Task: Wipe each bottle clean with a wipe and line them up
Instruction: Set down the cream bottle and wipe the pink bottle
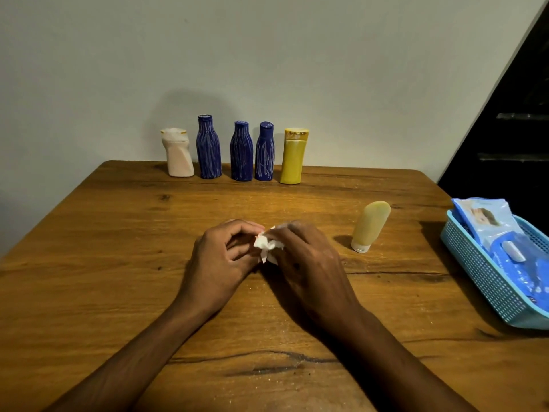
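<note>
A crumpled white wipe (265, 244) sits between my two hands at the middle of the table. My left hand (221, 257) pinches its left side with curled fingers, and my right hand (306, 260) grips its right side. Along the far edge stands a row: a white bottle (179, 153), three blue bottles (208, 148) (241, 153) (264, 153), and a yellow bottle (293, 157). A pale yellow tube (371, 226) stands on its white cap to the right of my hands, apart from the row.
A light blue plastic basket (487, 281) at the right table edge holds blue wipe packs (502, 236). The wooden table (118, 248) meets a pale wall behind the row. A dark staircase rises at the far right.
</note>
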